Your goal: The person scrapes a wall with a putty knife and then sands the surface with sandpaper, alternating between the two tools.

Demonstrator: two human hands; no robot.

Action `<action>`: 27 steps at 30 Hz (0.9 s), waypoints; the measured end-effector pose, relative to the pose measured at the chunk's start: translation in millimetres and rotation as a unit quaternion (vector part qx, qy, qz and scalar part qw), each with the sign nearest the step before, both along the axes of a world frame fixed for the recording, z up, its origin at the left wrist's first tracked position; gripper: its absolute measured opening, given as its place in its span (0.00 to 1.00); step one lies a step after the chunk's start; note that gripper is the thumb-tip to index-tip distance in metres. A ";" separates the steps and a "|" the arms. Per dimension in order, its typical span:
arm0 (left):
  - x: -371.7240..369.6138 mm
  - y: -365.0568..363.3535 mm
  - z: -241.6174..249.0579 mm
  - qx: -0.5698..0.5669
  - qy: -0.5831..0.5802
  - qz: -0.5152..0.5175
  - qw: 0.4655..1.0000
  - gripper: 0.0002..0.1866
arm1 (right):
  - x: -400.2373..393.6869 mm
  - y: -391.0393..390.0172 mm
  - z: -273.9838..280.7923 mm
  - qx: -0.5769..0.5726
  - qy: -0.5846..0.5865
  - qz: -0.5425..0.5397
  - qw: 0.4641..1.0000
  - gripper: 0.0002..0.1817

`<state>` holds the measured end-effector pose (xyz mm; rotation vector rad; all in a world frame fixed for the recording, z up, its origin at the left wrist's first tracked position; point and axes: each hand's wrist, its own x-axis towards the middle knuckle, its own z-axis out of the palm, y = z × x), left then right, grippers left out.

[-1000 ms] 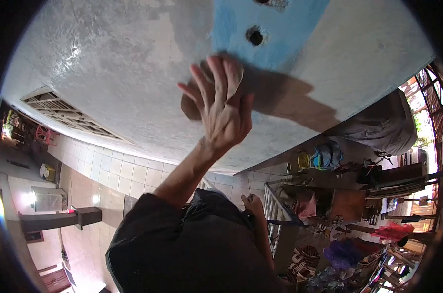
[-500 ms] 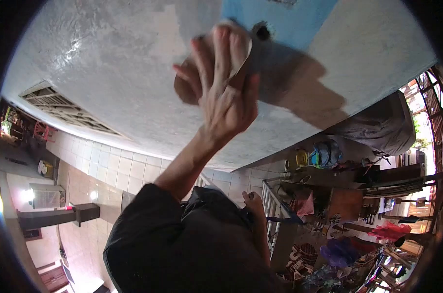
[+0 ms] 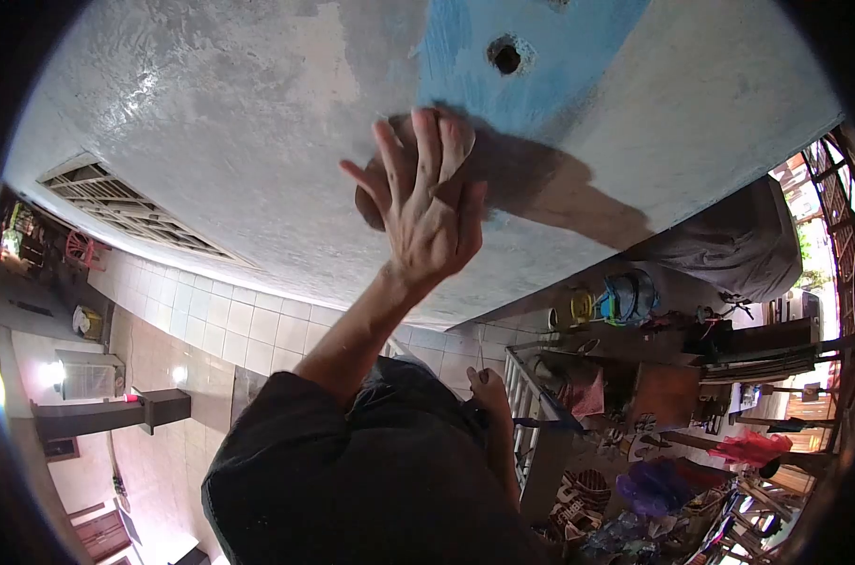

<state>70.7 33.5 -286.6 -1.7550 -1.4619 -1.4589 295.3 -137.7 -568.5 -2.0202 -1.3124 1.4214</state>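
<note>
My left hand (image 3: 429, 207) lies against the grey wall (image 3: 258, 132), back toward me and fingers spread. Under its palm and fingers is a brownish sheet that looks like sandpaper (image 3: 374, 209), pressed flat to the wall and mostly covered by the hand. Above the fingertips, a blue painted patch (image 3: 559, 66) surrounds a small dark hole (image 3: 508, 56). Lower down, beside my dark shirt, my right hand (image 3: 487, 386) is closed with its fingers curled. Something small and dark shows at it, too small to name.
A white metal railing (image 3: 526, 388) stands by my right hand. A vent grille (image 3: 135, 207) is set in the wall at left. Below right are a blue water jug (image 3: 630, 297), a purple plastic bag (image 3: 653, 485) and other clutter. Pale tiles (image 3: 248, 325) run along the wall's foot.
My left hand has slid down the wall with the sheet, away from the hole, uncovering more of the blue patch. My right hand stays in about the same place.
</note>
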 end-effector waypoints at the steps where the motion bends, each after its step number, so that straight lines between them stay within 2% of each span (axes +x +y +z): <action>1: -4.5 2.1 13.5 -0.008 0.029 0.025 0.999 0.30 | 2.5 -0.3 -3.0 0.006 -0.002 0.005 1.000 0.23; 3: -12.2 6.7 46.6 -0.028 0.068 0.070 0.995 0.32 | 1.4 -2.9 -8.2 0.017 -0.002 0.016 1.000 0.23; 6: -5.3 2.4 41.8 -0.044 0.013 0.043 0.998 0.32 | -1.4 -8.0 -4.3 0.008 -0.006 0.003 1.000 0.23; 8: 4.9 4.0 -2.0 -0.007 -0.025 0.013 1.000 0.31 | -2.7 2.3 8.6 0.012 -0.003 -0.003 1.000 0.23; 10: 0.1 1.2 -2.5 -0.020 0.028 0.043 0.998 0.31 | -6.8 1.8 25.8 0.002 0.008 -0.011 1.000 0.23; 13: -13.1 15.4 43.5 0.075 0.046 0.057 0.994 0.30 | -1.4 -0.4 13.2 0.007 -0.002 -0.001 1.000 0.24; 16: -9.8 4.2 46.7 0.014 0.005 0.042 0.999 0.30 | 0.9 -0.7 2.1 0.022 -0.006 0.007 1.000 0.24; 18: -5.3 1.2 6.4 0.016 -0.026 0.001 1.000 0.30 | -3.6 0.2 18.4 0.038 -0.016 0.011 0.999 0.24; 20: -10.6 -2.9 6.7 -0.011 0.044 0.035 0.998 0.31 | -4.6 2.9 19.1 0.026 -0.006 0.003 1.000 0.24; 21: -13.4 1.5 12.2 -0.005 0.055 0.046 0.997 0.30 | -3.3 0.5 19.6 0.016 -0.003 0.002 1.000 0.24; 23: -21.7 4.5 55.5 0.002 0.084 0.072 0.994 0.29 | -4.8 2.3 29.9 -0.017 0.025 -0.002 1.000 0.23; 26: -18.6 6.7 48.5 0.044 0.026 0.023 0.998 0.31 | -2.0 1.7 16.6 -0.008 0.019 0.004 1.000 0.23; 27: -13.3 1.4 33.7 0.022 -0.008 0.007 1.000 0.30 | -1.1 3.0 14.1 -0.007 0.022 -0.003 1.000 0.23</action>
